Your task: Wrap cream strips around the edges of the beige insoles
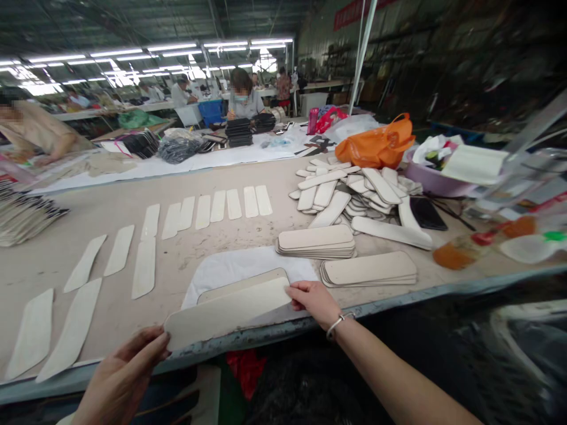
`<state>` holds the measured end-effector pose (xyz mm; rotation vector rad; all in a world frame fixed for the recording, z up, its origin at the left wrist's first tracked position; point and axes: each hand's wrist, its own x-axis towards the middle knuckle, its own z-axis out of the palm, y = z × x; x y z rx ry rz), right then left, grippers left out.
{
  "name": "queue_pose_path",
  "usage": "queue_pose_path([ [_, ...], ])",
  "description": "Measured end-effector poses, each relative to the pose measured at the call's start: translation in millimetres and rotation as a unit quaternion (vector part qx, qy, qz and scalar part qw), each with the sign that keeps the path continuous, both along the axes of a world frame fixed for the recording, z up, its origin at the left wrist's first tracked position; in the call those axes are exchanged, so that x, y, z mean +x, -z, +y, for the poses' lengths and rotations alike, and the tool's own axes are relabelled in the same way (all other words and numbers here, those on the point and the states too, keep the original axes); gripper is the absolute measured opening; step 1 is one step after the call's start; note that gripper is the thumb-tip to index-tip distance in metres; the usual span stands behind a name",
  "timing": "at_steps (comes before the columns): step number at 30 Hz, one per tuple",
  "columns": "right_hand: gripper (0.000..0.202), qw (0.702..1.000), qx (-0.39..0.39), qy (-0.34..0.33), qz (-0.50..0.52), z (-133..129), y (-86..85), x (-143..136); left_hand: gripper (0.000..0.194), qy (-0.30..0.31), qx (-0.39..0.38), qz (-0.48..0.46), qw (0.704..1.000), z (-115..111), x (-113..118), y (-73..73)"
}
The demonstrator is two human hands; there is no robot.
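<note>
A long off-white strip with rounded corners (230, 313) is stretched between my hands above the table's front edge. My left hand (128, 369) pinches its left end between thumb and fingers. At the other end, my right hand (313, 300) grips the corner; a bracelet circles that wrist. Behind the held strip, a similar beige panel (248, 285) lies on a white sheet (212, 265), partly covered from view. Two neat stacks of beige panels, the rear stack (315, 239) and the front stack (370, 268), sit to the right of the sheet.
Several pale strips (144, 268) lie spread over the table's left and middle. A loose heap of panels (332, 203), an orange bag (378, 143), a phone (427, 213) and a purple basin (438, 180) stand on the right. Co-workers (245, 100) sit at tables beyond.
</note>
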<state>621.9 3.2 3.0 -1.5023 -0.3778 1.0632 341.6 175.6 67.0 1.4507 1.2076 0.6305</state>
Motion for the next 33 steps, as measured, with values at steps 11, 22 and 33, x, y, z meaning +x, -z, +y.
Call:
queue_pose_path([
  [11,0.018,0.936,-0.149,-0.021,-0.319,38,22.6,29,0.045,0.057,0.022,0.138,0.989,48,37,57.8],
  [22,0.017,0.889,-0.201,-0.091,-0.401,43,16.2,30,0.029,0.123,0.097,0.223,0.962,59,38,72.4],
  [33,0.019,0.880,-0.222,-0.124,-0.400,46,18.7,35,0.028,0.113,0.105,0.219,0.963,59,37,74.0],
])
